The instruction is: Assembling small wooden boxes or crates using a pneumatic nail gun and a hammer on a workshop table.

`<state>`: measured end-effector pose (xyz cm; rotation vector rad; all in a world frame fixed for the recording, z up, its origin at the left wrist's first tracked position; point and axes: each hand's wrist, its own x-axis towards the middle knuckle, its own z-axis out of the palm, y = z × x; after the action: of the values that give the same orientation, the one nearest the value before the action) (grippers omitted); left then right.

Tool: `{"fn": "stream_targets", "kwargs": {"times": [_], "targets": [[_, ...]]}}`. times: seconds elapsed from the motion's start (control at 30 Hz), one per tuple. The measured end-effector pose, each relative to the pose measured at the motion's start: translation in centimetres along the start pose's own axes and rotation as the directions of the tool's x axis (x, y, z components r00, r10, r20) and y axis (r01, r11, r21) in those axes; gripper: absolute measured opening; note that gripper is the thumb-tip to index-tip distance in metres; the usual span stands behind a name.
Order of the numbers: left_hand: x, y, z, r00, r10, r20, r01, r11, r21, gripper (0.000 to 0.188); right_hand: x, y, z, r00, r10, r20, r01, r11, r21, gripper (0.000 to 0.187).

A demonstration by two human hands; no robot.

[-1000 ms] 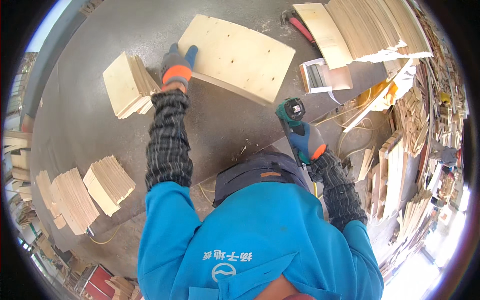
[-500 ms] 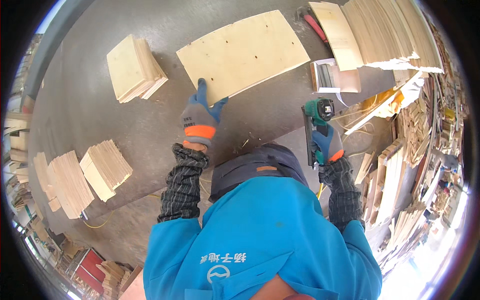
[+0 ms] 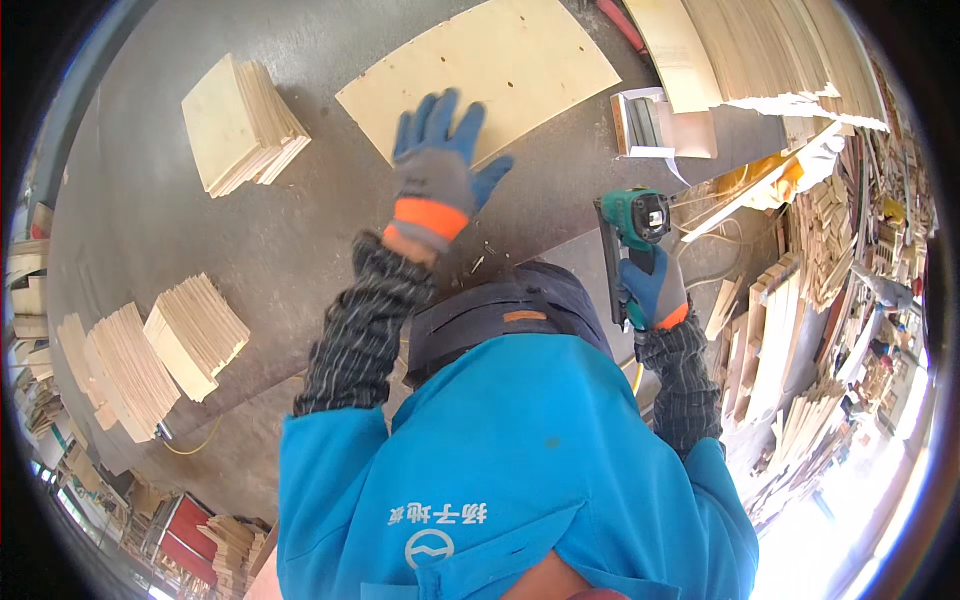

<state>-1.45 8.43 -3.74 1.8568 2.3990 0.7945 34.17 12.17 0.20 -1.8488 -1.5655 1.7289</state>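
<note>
- A stack of square plywood pieces lies at the far left of the grey workbench, well apart from the hands; more fanned stacks sit at the near left edge.
- The left hand, in a blue glove with an orange cuff, hovers with fingers spread wide, its fingertips over the near edge of the large plywood panel. Whether the palm actually presses the sheet cannot be told.
- The panel lies flat at the far middle of the bench. Its long axis runs from near-left to far-right across the view, with small holes dotted over its face.
- To do this well, I judge the open palm should come down flat on the sheet, fingers kept clear of any fastening line, so the panel cannot slide.
- The right hand wraps closed around the grip of a green pneumatic nail gun, held near the body, away from the panel. Its nose should stay pointed away from the left hand.
- Long plywood strips are piled at the far right.
</note>
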Motion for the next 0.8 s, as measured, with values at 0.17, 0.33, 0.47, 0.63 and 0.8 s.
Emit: {"fn": "stream_targets", "kwargs": {"times": [0.17,0.33,0.47,0.63,0.8], "targets": [[2.3,0.1,3.6,0.981,0.191,0.017,-0.192,0.980,0.051,0.052,0.6,-0.1,0.1,0.984,-0.172,-0.051,0.164,0.977,-0.133,0.023],[2.8,0.8,3.7,0.986,0.164,-0.009,-0.164,0.986,0.041,0.045,1.0,-3.4,-0.5,0.996,-0.091,0.012,0.092,0.989,-0.118,0.026],[2.7,1.0,4.0,0.987,0.150,-0.050,-0.150,0.989,0.015,0.044,2.0,-5.5,-0.8,0.984,-0.165,0.067,0.166,0.986,-0.016,0.027],[2.5,1.0,4.2,0.987,0.137,-0.083,-0.136,0.991,0.011,0.044,2.3,-11.1,0.3,0.964,-0.180,0.197,0.164,0.982,0.093,0.030],[2.5,0.8,4.0,0.988,0.127,-0.086,-0.129,0.991,-0.018,0.042,4.3,-13.4,1.6,0.926,-0.235,0.295,0.237,0.971,0.029,0.034]]}}
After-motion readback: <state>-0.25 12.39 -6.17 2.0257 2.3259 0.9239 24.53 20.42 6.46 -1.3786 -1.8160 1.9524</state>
